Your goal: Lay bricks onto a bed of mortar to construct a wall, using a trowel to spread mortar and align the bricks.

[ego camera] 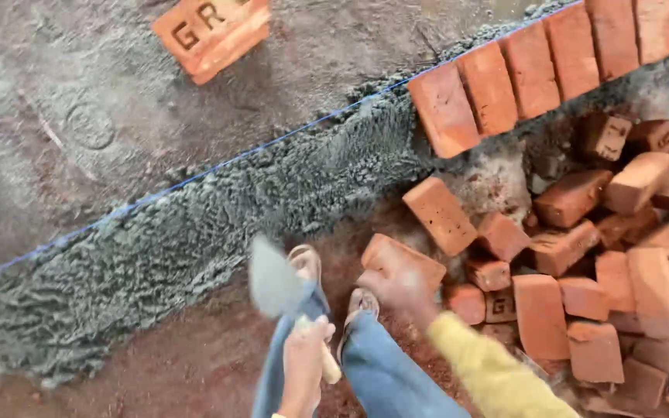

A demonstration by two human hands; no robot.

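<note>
Red clay brick [401, 263], just beside the loose brick pile [605, 263], sits gripped in our right hand [396, 286]; our left hand [303, 352] clasps a trowel [272, 279] (blade mortar-grey) near that pile.

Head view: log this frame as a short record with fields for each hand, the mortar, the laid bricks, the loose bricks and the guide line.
left hand: left hand grips the wooden handle of a trowel, blade raised and motion-blurred
right hand: right hand on a brick at the edge of the pile
mortar: grey mortar bed spread in a long strip on the ground
laid bricks: brick row set on the strip's far end
loose bricks: brick pile at right; single brick lying apart, top left
guide line: blue string stretched along the mortar's edge
</note>
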